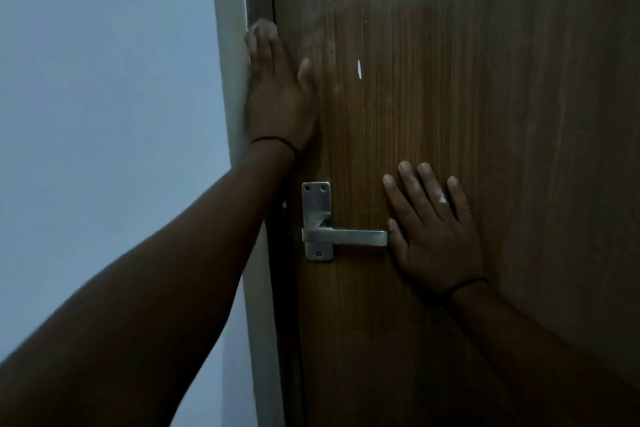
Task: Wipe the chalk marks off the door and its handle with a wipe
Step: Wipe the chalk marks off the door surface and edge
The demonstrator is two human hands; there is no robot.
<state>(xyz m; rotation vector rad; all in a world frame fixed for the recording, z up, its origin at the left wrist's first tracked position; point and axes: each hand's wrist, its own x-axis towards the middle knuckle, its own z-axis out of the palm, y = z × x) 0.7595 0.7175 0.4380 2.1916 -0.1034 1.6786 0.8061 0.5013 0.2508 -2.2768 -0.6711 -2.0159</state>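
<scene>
The left hand (277, 94) lies flat, fingers straight, well above the handle (341, 236), straddling the door's latch edge and the pale frame (230, 45). Something whitish shows at its blurred fingertips; it may be the wipe, but I cannot tell. The right hand (434, 229) is spread wide and flat on the door (485, 115), just right of the handle, its thumb almost touching the lever's free end. It holds nothing, and white chalk dust sits on its fingers.

That dust is the first risk: a chalky palm pressed on the wood likely prints fresh smudges right of the handle while the other hand cleans. A small white mark (359, 68) remains above the handle and right of the left hand, with faint smearing beside it, so a dry or loaded wipe may only spread the haze. The left fingers lie over the gap above the handle; if the door shifts under the right hand's push, they could be pinched. The handle's plate also looks faintly marked and is easy to skip.
</scene>
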